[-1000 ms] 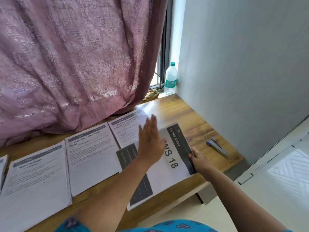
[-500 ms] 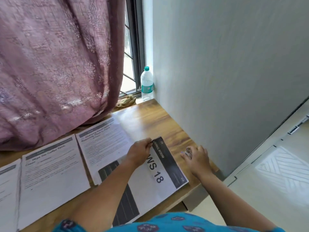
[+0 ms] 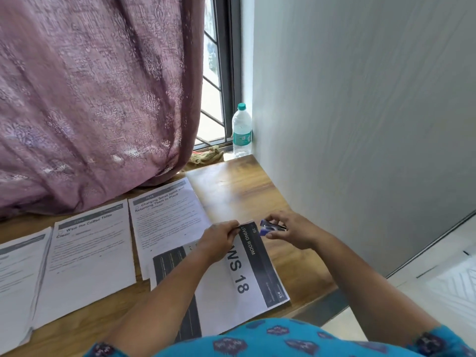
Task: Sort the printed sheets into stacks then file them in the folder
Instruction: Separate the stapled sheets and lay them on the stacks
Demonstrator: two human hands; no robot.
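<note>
A sheet stack with a dark "LIVING ROOM" band and "18" (image 3: 247, 276) lies at the table's right end. My left hand (image 3: 219, 239) pinches its far top corner. My right hand (image 3: 291, 230) holds a small blue stapler (image 3: 270, 227) just right of that corner, above the wood. Left of it lie three more printed stacks: "Charging Small Items" (image 3: 167, 220), "Wipe the Coffee Table" (image 3: 90, 256), and one cut off at the left edge (image 3: 18, 282). No folder is visible.
The wooden table (image 3: 237, 191) runs along a pink curtain (image 3: 98, 99) and ends at a grey wall (image 3: 360, 124). A water bottle (image 3: 241, 131) and a cloth (image 3: 207, 155) sit on the window sill behind it. White floor (image 3: 438, 292) lies to the right.
My left hand went from lying flat on the sheet to pinching its top corner. My right hand left the sheet's edge, picked up the stapler from the table and brought it to that corner.
</note>
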